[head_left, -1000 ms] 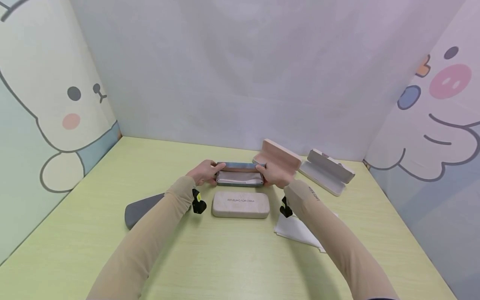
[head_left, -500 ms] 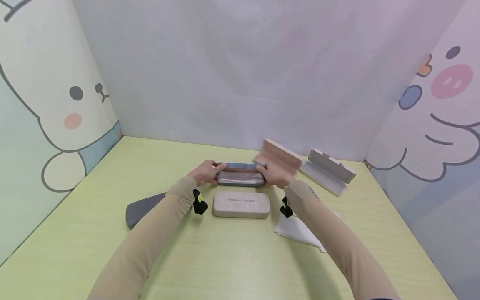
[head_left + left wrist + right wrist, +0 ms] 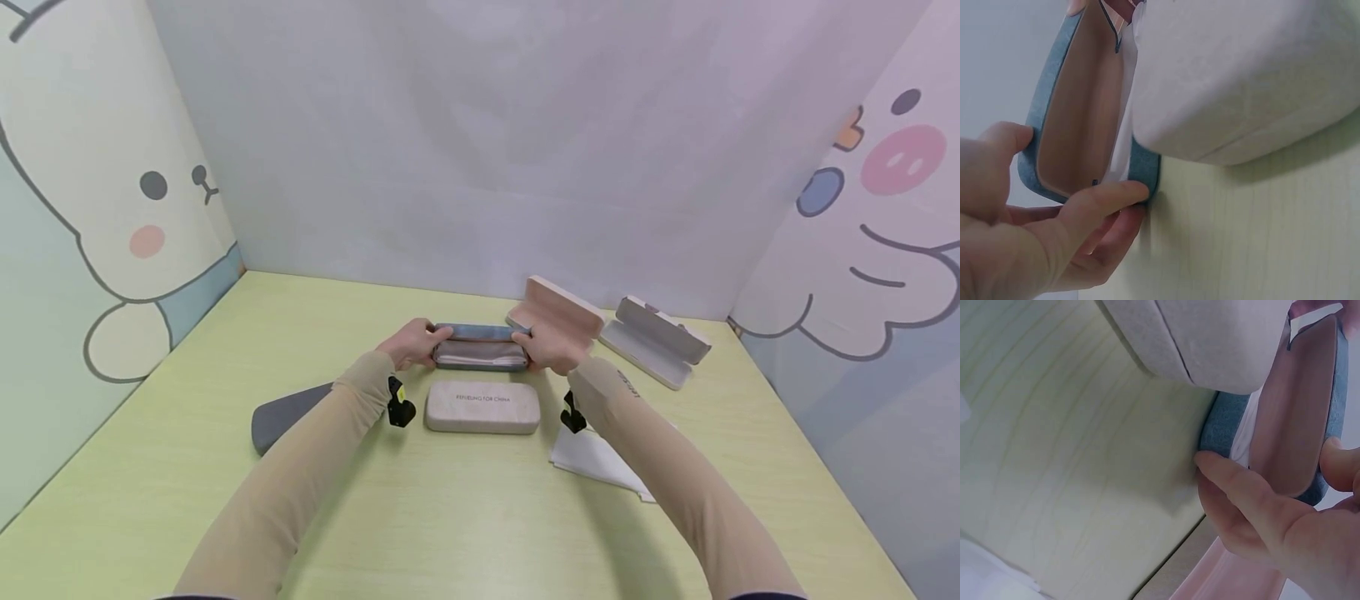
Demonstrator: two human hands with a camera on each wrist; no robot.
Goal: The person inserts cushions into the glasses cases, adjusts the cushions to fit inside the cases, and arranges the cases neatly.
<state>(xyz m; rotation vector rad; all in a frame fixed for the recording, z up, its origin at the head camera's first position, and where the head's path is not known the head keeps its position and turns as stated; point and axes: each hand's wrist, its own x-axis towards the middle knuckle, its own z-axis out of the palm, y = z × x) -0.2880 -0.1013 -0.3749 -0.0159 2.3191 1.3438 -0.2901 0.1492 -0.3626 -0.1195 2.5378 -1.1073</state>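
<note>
Both hands grip a blue glasses case (image 3: 489, 333), one at each end, with its lid raised. The left hand (image 3: 412, 342) has its thumb on the lid's edge and its other fingers round the left end of the base. At the opposite end, the right hand (image 3: 553, 348) holds it the same way. Inside the case (image 3: 1145, 164) a folded pale cloth (image 3: 480, 354) lies in the base, and the lid's lining is brownish pink. A closed pale glasses case (image 3: 483, 408) with printed lettering sits just in front and partly covers the blue one in both wrist views.
Behind the right hand stands an open pink case (image 3: 562, 312), beside an open light grey case (image 3: 652, 343). A dark grey case (image 3: 285, 417) is partly under the left forearm. A white cloth (image 3: 596, 462) lies below the right forearm. The table (image 3: 465, 517) ends at a fabric backdrop.
</note>
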